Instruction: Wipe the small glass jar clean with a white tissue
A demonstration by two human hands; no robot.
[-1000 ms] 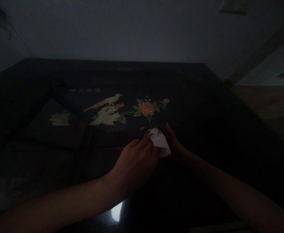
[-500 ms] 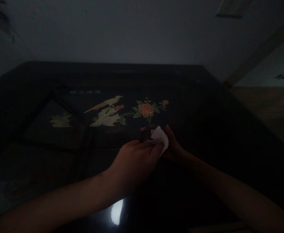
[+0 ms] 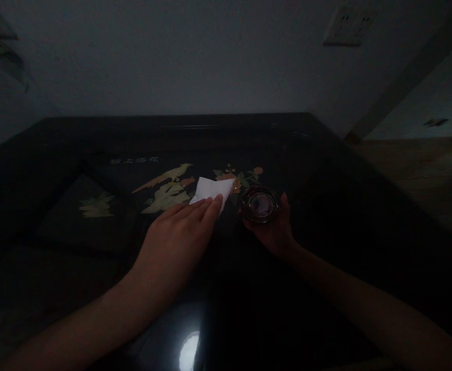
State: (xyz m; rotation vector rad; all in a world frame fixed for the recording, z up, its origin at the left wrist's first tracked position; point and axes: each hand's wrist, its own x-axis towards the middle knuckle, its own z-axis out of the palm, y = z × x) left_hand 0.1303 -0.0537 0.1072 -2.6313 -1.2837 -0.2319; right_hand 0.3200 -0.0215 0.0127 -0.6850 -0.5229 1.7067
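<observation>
The dark, round glass dish (image 3: 260,205) sits in your right hand (image 3: 274,229), gripped from its near and right side, its open mouth facing up toward you. To the left of that hand, and apart from the dish, your left hand (image 3: 177,234) grasps a white tissue (image 3: 212,188) at the fingertips. Beyond your left hand, a yellowish bird (image 3: 172,173) and an orange flower (image 3: 226,176) decorate the glossy black surface (image 3: 249,299) (the tissue hides part of the flower). Farther off, past your right hand, a socket plate (image 3: 347,26) is on the wall (image 3: 210,62).
</observation>
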